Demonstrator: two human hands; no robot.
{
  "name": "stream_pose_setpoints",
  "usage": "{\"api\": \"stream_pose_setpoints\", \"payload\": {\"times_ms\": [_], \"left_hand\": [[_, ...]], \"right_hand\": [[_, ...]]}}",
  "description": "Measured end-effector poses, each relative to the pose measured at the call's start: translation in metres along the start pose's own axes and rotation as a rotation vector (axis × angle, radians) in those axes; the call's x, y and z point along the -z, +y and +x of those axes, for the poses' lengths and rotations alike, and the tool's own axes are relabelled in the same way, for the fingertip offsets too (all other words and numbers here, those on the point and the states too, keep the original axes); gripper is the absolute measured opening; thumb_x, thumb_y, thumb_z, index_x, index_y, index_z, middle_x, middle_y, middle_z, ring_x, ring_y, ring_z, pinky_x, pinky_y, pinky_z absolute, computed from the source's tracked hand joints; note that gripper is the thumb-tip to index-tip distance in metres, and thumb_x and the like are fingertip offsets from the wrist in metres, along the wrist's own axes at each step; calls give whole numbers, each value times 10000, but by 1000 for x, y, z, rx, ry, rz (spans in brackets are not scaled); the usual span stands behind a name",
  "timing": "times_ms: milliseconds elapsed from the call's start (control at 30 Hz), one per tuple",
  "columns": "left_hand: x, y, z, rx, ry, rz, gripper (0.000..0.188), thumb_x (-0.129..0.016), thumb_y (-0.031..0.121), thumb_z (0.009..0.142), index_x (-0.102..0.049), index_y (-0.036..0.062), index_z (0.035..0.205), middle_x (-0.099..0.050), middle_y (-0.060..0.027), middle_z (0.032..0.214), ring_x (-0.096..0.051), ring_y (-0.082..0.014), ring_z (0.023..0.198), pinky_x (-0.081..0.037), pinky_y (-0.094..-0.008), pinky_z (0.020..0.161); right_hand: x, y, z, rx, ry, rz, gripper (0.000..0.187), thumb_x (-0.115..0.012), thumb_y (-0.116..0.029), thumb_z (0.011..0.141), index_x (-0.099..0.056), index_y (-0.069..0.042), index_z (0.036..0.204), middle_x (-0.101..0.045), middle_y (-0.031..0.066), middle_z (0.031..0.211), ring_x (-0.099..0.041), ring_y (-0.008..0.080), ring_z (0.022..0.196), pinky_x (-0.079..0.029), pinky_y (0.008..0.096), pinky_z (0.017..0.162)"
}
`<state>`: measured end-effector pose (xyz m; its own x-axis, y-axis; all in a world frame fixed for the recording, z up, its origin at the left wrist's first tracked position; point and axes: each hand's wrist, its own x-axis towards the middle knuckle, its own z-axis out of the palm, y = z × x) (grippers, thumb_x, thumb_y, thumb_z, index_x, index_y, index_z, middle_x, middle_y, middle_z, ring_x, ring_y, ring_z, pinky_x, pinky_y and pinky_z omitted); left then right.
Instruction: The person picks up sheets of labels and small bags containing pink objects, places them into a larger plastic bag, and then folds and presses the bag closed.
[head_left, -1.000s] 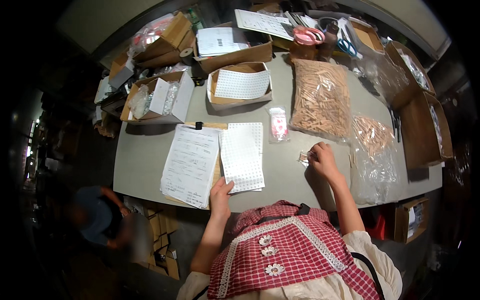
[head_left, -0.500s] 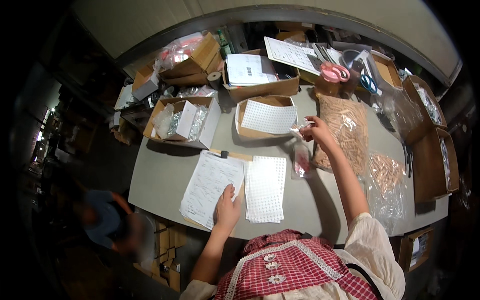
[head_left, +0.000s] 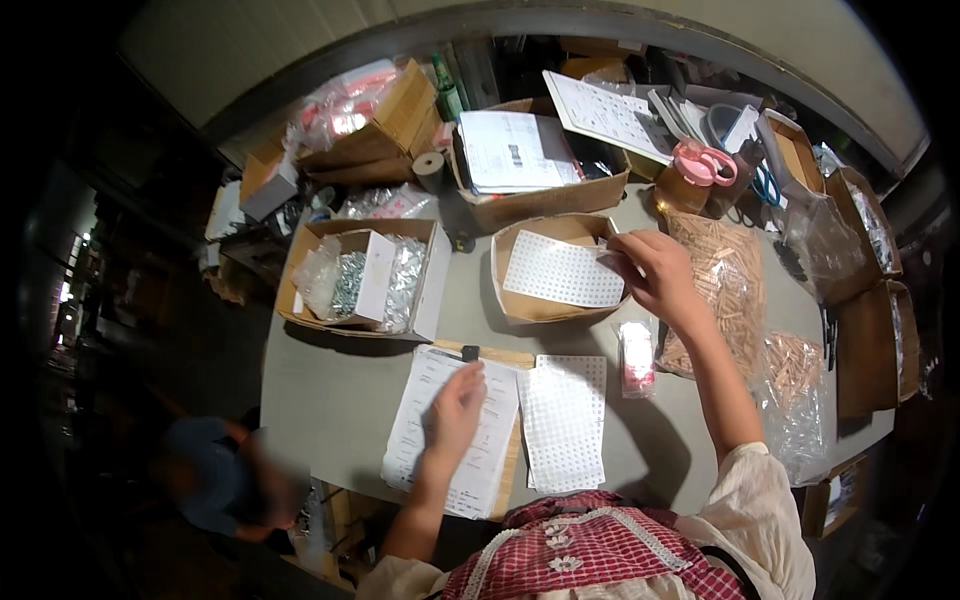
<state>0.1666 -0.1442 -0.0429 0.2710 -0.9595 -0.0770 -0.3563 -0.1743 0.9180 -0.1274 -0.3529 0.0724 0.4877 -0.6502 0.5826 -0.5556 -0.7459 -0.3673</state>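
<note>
Over the right end of an open cardboard box, my right hand has its fingers pinched together. A small clear or shiny bit shows at the fingertips, too small to name. Inside that box lies a white sheet of small round stickers, its right end partly covered by my fingers. My left hand hovers over or rests on written papers on a clipboard, its fingers stretched out and holding nothing. More dotted sticker sheets lie just right of the papers.
A small clear packet with red contents lies near my right forearm. Bags of wooden dowels stand at the right. To the left is a box of bagged metal hardware. Pink scissors and paper-filled boxes line the back. Another person is at lower left.
My right hand has moved left from beside the box to over its right end. My left hand has slid up the papers toward the clip. The view has shifted slightly.
</note>
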Motion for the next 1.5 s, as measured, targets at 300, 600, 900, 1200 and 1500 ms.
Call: {"api": "stream_pose_setpoints", "payload": {"times_ms": [300, 600, 900, 1200, 1500], "left_hand": [[-66, 57, 145, -460, -131, 186, 311, -593, 70, 896, -634, 32, 1202, -662, -156, 1178, -636, -289, 1070, -498, -359, 928], [-187, 44, 276, -567, -516, 563, 332, -623, 138, 783, -662, 100, 1110, -640, -158, 1150, -492, -368, 1242, -404, -490, 1009], [-47, 133, 223, -951, 228, -13, 199, -690, -42, 720, -678, 84, 874, -629, -86, 832, -576, -338, 900, -460, -416, 817], [90, 131, 101, -404, 261, -550, 304, -601, 56, 951, -551, -96, 1209, -630, -133, 1177, -581, -161, 1079, -444, -296, 950], [70, -23, 51, -120, 211, -98, 359, -621, 63, 944, -513, -54, 1266, -675, -161, 1139, -644, -220, 1050, -480, -321, 939]], "right_hand": [[-31, 48, 16, -783, -88, 839, 166, -649, -72, 926, -633, 14, 1067, -643, 17, 799, -579, 74, 675, -445, 217, 587], [-41, 35, 3, -846, -26, 857, 191, -667, -77, 925, -643, -6, 1101, -649, -4, 816, -568, 53, 690, -421, 216, 595], [-35, 57, -22, -947, 271, 915, 185, -693, -133, 896, -654, -61, 1063, -627, -24, 789, -551, 61, 653, -416, 214, 594], [-36, -37, 8, -481, 17, 523, 345, -669, -222, 910, -624, 40, 1130, -678, 149, 1001, -646, 236, 883, -508, 362, 899], [181, -195, -21, 436, 103, 1120, 185, -604, -171, 861, -592, -39, 732, -571, 46, 656, -536, 141, 623, -463, 483, 886]]}}
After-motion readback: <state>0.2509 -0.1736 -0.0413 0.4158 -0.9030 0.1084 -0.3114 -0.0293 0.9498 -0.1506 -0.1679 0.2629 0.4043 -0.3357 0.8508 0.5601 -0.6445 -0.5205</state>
